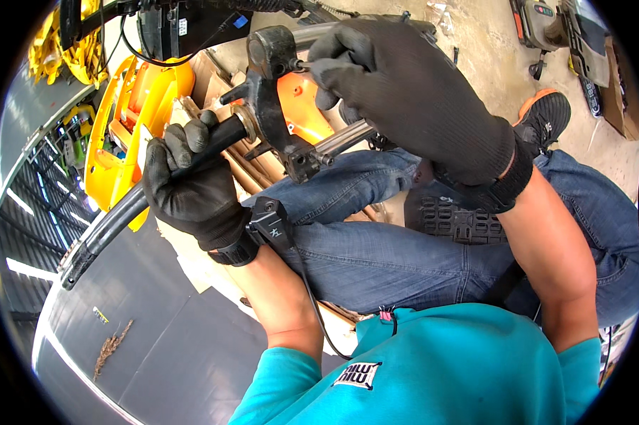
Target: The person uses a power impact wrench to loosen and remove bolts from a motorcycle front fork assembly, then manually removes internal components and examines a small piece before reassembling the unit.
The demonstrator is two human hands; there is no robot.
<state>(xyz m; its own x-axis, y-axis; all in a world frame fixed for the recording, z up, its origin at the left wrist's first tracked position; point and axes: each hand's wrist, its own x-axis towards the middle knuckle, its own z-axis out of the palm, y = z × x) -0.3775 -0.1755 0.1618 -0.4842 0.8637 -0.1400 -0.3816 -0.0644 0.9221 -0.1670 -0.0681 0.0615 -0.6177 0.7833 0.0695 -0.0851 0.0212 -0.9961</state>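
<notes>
Your left hand [192, 180], in a black knit glove, is closed in a full fist around a black rubber-sleeved shaft [131, 209]. The shaft runs from lower left, where its free end lies over a dark floor mat [156, 340], up and to the right into a brass-coloured collar [247, 122] on a black cast metal bracket [273, 99].

Your right hand [411, 92], also gloved in black, is curled over the top right of the bracket. Its fingertips [330, 71] pinch a thin metal pin or tool shank [299, 65] that enters the bracket's upper lug. Whether the palm holds anything more cannot be told.

A pair of bright steel rods [344, 138] passes through the lower part of the bracket and continues right, under your right hand. The bracket assembly sits above your knees, near the centre of the view.

A small black device with a cable [271, 223] is strapped at your left wrist; the cable runs down toward your teal shirt [440, 368]. Your legs, in blue jeans [376, 248], are folded below the work, and one black shoe with an orange heel [546, 117] shows at right.

Behind the bracket, at far left, stands an orange-yellow plastic housing [117, 142]. At far right, on the concrete floor [482, 57], lies a power tool [539, 21].
</notes>
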